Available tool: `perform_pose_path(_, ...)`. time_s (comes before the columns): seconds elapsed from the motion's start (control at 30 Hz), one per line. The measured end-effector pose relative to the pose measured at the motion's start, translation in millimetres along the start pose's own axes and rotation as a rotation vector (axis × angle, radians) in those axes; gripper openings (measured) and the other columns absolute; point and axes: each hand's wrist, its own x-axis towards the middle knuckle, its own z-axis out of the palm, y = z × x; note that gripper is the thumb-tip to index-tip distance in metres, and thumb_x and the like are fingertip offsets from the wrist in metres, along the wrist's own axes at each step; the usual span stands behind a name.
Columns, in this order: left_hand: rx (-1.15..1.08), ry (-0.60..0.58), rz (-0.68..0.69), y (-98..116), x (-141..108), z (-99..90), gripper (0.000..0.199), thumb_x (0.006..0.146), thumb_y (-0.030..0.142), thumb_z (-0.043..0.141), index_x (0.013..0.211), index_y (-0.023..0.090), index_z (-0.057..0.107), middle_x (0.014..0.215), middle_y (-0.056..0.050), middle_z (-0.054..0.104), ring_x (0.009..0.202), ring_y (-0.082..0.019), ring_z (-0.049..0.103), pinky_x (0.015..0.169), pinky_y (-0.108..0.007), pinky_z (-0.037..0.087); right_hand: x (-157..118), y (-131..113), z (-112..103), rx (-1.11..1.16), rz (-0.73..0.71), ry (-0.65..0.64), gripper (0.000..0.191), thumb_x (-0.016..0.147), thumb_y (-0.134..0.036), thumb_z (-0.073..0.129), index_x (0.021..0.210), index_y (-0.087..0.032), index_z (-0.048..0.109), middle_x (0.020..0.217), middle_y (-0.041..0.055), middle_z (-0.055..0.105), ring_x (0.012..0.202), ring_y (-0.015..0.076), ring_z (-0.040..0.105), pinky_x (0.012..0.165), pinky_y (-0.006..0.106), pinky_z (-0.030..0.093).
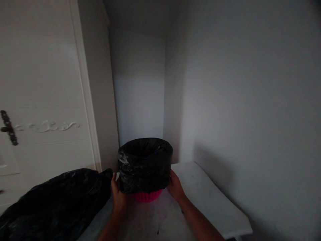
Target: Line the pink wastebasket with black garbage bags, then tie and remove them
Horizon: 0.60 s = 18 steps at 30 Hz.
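A pink slatted basket (147,196) stands on the table, lined with a black plastic bag (146,169) folded down over its rim and sides. Only the basket's lower part shows under the bag, and its mouth is open upward. My left hand (117,193) grips the left side of the lined basket, thumb upward. On the opposite side my right hand (176,186) grips it too, its fingertips partly hidden by the bag. A full-looking black garbage bag (59,201) lies just left of my left hand, its gathered end close to the thumb.
The white table (200,197) bears a few small dark specks and has its right edge near a pale wall (250,100). A white cabinet door (45,73) with a dark handle (9,128) rises at the left. Behind the basket is a wall corner.
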Motion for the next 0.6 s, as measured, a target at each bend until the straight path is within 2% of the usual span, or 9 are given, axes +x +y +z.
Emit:
perform_pose_path(0.07, 0.015, 0.026, -0.072, -3.1, 2.9, -5.1, 0.069, 0.073, 0.054, 0.069, 0.134, 0.024, 0.055, 0.142, -0.016, 0.065, 0.134, -0.038, 0.061, 0.106, -0.05, 0.054, -2.1, -2.6, 0.5, -0.045, -0.045, 0.019, 0.049, 0.093, -0.035, 0.059, 0.14, -0.024, 0.063, 0.137, 0.0122, 0.071, 0.125, 0.0329, 0.066, 0.111, 0.049, 0.051)
perform_pose_path(0.17, 0.002, 0.01, -0.086, 3.8, 5.1, -11.4, 0.057, 0.068, 0.055, 0.069, 0.115, 0.023, 0.061, 0.121, -0.014, 0.072, 0.12, -0.038, 0.068, 0.101, -0.052, 0.056, -4.4, -9.9, -1.5, -0.06, -0.084, 0.041, 0.062, 0.095, -0.04, 0.06, 0.155, -0.026, 0.049, 0.152, 0.0116, 0.062, 0.138, 0.0329, 0.06, 0.119, 0.049, 0.045)
perform_pose_path(0.23, -0.013, -0.01, -0.021, 20.1, 2.3, -11.7, 0.056, 0.071, 0.055, 0.069, 0.117, 0.023, 0.061, 0.117, -0.011, 0.073, 0.117, -0.036, 0.069, 0.101, -0.05, 0.056, -5.4, -14.4, -4.0, -0.057, -0.092, 0.047, 0.065, 0.099, -0.044, 0.058, 0.16, -0.029, 0.042, 0.16, 0.0094, 0.055, 0.145, 0.0314, 0.054, 0.125, 0.048, 0.039)
perform_pose_path(0.27, -0.018, -0.024, 0.04, 31.4, -0.4, -10.4, 0.057, 0.074, 0.053, 0.069, 0.122, 0.023, 0.061, 0.122, -0.01, 0.072, 0.121, -0.035, 0.067, 0.105, -0.049, 0.054, -5.9, -15.7, -5.0, -0.058, -0.096, 0.052, 0.064, 0.1, -0.046, 0.056, 0.161, -0.03, 0.041, 0.162, 0.0085, 0.053, 0.147, 0.031, 0.052, 0.126, 0.047, 0.037)
perform_pose_path(0.4, -0.023, -0.087, 0.343, 83.2, -14.1, 0.2, 0.063, 0.09, 0.043, 0.065, 0.148, 0.026, 0.048, 0.154, -0.012, 0.056, 0.145, -0.03, 0.051, 0.122, -0.045, 0.04, -8.2, -14.1, -5.6, -0.046, -0.11, 0.03, 0.059, 0.102, -0.053, 0.052, 0.156, -0.03, 0.047, 0.159, 0.0082, 0.057, 0.144, 0.0324, 0.055, 0.124, 0.047, 0.04)
perform_pose_path(0.5, -0.02, -0.113, 0.438, 111.5, -17.6, 5.2, 0.074, 0.092, 0.038, 0.063, 0.16, 0.026, 0.036, 0.161, -0.015, 0.048, 0.148, -0.03, 0.048, 0.123, -0.047, 0.039, -10.6, -11.9, -2.9, -0.044, -0.074, 0.011, 0.063, 0.102, -0.055, 0.049, 0.159, -0.03, 0.041, 0.144, 0.0105, 0.068, 0.127, 0.0328, 0.067, 0.112, 0.048, 0.05)
perform_pose_path(0.53, 0.009, -0.112, 0.469, 117.7, -16.3, 5.1, 0.073, 0.092, 0.037, 0.063, 0.16, 0.026, 0.037, 0.163, -0.015, 0.046, 0.15, -0.031, 0.046, 0.124, -0.049, 0.037, -10.8, -12.1, -2.1, -0.047, -0.045, 0.023, 0.065, 0.103, -0.056, 0.048, 0.161, -0.029, 0.037, 0.135, 0.0109, 0.072, 0.115, 0.032, 0.072, 0.105, 0.048, 0.054)
perform_pose_path(0.6, 0.129, -0.087, 0.534, 126.8, -9.7, 3.1, 0.062, 0.09, 0.033, 0.061, 0.152, 0.029, 0.052, 0.167, -0.013, 0.042, 0.155, -0.033, 0.04, 0.127, -0.055, 0.03, -9.1, -14.4, -1.4, -0.041, 0.008, 0.074, 0.071, 0.103, -0.058, 0.045, 0.164, -0.025, 0.029, 0.119, 0.0099, 0.074, 0.09, 0.0283, 0.074, 0.091, 0.046, 0.057)
